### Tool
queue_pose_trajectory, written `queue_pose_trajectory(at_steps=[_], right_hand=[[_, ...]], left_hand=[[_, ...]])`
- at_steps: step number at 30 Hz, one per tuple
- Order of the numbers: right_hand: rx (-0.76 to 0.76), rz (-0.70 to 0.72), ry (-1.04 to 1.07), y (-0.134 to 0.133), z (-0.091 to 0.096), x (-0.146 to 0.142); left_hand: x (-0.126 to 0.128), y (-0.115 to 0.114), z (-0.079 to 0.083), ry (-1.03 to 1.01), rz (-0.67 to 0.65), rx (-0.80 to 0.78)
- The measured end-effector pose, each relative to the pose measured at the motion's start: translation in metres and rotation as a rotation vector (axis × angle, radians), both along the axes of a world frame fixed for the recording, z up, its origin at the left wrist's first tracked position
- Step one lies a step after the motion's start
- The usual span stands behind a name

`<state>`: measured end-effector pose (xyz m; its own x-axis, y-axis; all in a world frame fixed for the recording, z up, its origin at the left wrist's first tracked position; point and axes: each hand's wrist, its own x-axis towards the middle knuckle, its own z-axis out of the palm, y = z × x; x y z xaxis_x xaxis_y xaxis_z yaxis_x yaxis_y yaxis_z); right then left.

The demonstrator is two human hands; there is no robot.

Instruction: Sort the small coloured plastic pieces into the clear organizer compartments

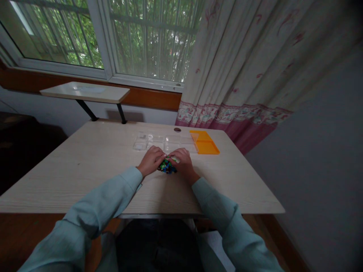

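Note:
A small heap of colourful little pieces, mostly green, blue and dark, lies on the table between my hands; they are too small to name. My left hand rests at the heap's left side, its fingers bent and pressed together at the tips. From the other side my right hand curls its fingers in over the heap, and the two sets of fingertips nearly meet at its far edge. Something pale shows by the right fingers. What either hand pinches is hidden or too small to make out. Just beyond the hands lies a clear compartment box.
An orange tray with a divider sits at the box's right end, partly overlapped by it. A raised shelf on black legs stands at the back left. A round cable hole is at the back edge, near the curtain.

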<state>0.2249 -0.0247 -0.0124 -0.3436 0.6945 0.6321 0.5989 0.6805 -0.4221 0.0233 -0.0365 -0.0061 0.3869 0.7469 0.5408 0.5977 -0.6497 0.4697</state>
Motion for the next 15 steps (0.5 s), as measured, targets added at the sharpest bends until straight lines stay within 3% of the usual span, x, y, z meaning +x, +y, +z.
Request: queue_pose_trajectory(at_steps=[8,15], right_hand=[[0.024,0.003,-0.069,-0.001,0.0,0.0007],[0.042,0.012,-0.117,-0.0038,0.0031,0.0005]], left_hand=[[0.0013,0.0011,-0.0047,-0.173,-0.095,-0.115],[0.0017,0.0004,-0.0031,-0.275,-0.093,-0.188]])
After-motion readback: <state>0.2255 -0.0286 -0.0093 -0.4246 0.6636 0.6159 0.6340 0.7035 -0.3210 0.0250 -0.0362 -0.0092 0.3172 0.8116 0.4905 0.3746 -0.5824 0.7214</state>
